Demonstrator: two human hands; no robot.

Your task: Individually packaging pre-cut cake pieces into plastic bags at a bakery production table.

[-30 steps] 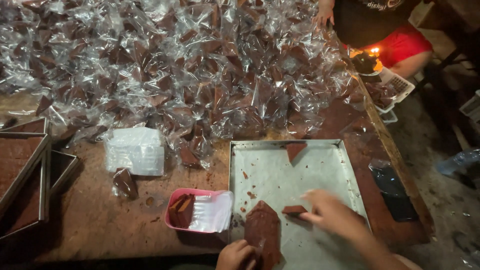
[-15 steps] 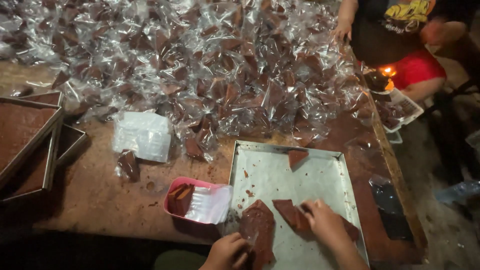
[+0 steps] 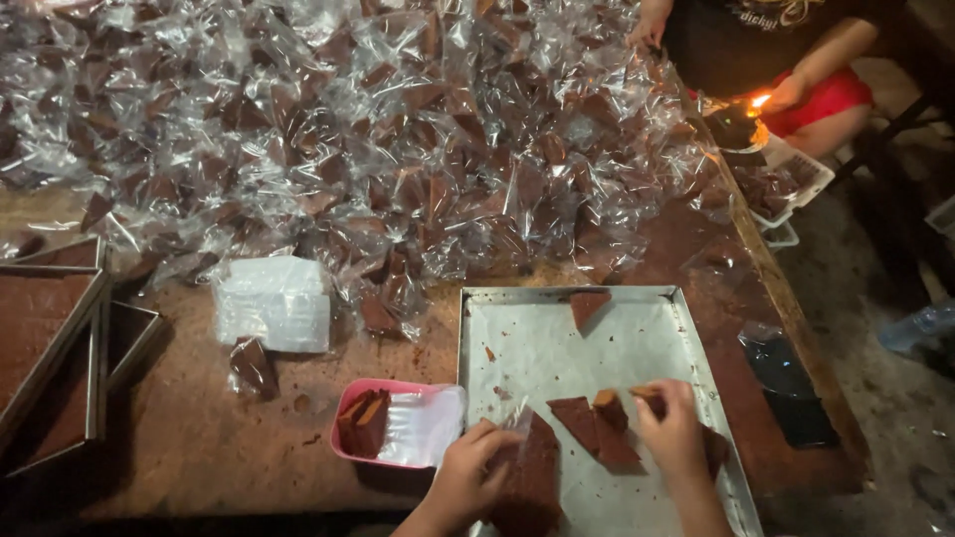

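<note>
Both my bare forearms come up from the bottom edge of the view, side by side and close together. My left hand (image 3: 476, 467) sits low and near the middle, knuckles up, fingers curled loosely inward with the thumb tucked toward them, closed in a soft grip. My right hand (image 3: 672, 430) lies just to its right and a little farther forward, palm down, wrist straight, fingers bent at the tips and pinched together with the thumb. The two hands are near each other but not touching.
</note>
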